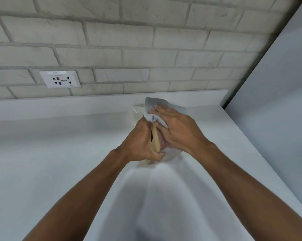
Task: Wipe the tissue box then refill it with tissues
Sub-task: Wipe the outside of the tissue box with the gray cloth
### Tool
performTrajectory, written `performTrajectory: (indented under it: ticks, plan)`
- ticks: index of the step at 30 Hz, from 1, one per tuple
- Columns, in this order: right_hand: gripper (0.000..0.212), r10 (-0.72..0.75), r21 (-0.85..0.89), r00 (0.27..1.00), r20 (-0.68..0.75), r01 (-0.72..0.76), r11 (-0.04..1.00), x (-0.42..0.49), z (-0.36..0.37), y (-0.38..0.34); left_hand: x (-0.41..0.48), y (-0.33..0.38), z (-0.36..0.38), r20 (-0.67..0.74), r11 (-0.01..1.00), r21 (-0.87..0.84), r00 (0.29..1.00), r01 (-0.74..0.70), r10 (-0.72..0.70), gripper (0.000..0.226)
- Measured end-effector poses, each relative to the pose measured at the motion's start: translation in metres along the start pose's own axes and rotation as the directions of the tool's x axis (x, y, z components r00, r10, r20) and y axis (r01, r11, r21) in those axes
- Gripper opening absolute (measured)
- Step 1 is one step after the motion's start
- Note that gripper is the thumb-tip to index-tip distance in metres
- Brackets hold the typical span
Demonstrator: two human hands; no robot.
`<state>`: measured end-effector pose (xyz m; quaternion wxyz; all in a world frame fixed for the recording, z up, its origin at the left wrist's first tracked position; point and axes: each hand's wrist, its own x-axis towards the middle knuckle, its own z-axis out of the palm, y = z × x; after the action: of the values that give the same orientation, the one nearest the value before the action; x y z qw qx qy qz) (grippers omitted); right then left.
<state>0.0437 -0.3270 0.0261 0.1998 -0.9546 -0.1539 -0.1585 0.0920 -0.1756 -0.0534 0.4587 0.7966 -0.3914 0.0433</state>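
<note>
A tissue box [171,153] with a light wooden lid [155,140] is held tilted above the white counter [59,153], mostly hidden between my hands. My left hand [139,145] grips the wooden lid edge, thumb curled under it. My right hand [178,129] presses a pale grey cloth [152,106] flat against the box with straight fingers. A clear plastic piece [137,110] lies on the counter just behind the box; what it holds is too faint to tell.
The white counter runs to a low backsplash ledge [94,103] under a pale brick wall. A wall socket [60,79] sits at the left. A tall white panel [277,110] bounds the counter on the right.
</note>
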Motion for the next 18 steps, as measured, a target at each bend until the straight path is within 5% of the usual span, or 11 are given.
performTrajectory:
  ticks: [3, 8, 11, 13, 18]
  plan:
    - [0.035, -0.034, -0.076, 0.999, -0.004, 0.033, 0.997, -0.014, 0.01, -0.008, -0.001, -0.002, 0.001, 0.043, 0.999, 0.037, 0.999, 0.003, -0.005, 0.063]
    - [0.043, -0.014, -0.078, 0.999, -0.042, 0.011, 0.997, -0.031, 0.006, -0.005, -0.005, 0.005, 0.002, 0.036, 0.998, -0.056, 0.999, 0.036, -0.034, 0.072]
    - [0.022, 0.036, -0.056, 0.999, -0.03, -0.038, 0.998, 0.013, 0.0, -0.008, -0.004, 0.004, 0.004, 0.077, 0.994, 0.07, 0.993, 0.079, -0.084, 0.109]
    - [0.03, 0.104, -0.144, 0.992, 0.078, -0.092, 0.985, 0.031, -0.006, -0.004, -0.005, 0.005, 0.001, 0.076, 0.994, 0.057, 0.993, 0.09, -0.094, 0.134]
    - [0.031, 0.035, -0.063, 0.994, 0.101, -0.029, 0.998, -0.006, -0.023, 0.016, -0.008, 0.013, -0.002, 0.085, 0.997, 0.051, 0.995, 0.052, -0.056, 0.126]
